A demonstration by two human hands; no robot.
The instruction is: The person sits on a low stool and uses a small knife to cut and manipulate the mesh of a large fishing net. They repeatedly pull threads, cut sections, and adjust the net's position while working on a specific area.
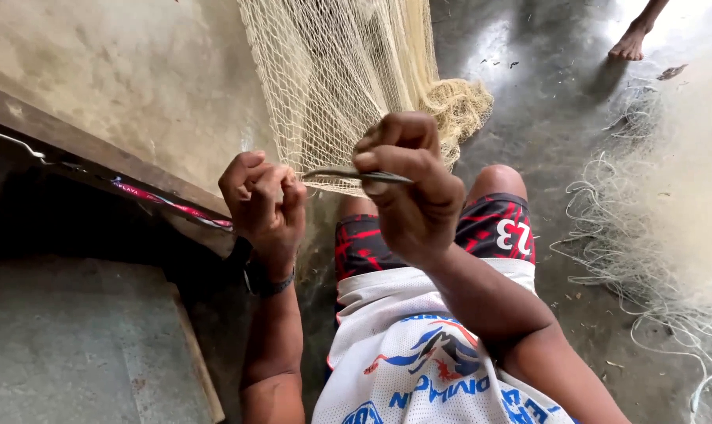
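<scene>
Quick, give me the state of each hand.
Left hand: closed, gripping the net edge.
Right hand: closed on a slim netting needle.

The hanging cream net [332, 71] fills the space straight ahead of both hands, and its bunched end [458, 106] blocks the way just beyond them. A wooden beam [97, 161] closes the left side, while loose pale line [646, 259] litters the floor at right. Open grey floor [544, 102] lies between the net and that line.

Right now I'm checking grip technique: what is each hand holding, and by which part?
Right hand pinches a slim netting needle near its rear end; left hand is fisted on the cream net at its lower edge.
</scene>
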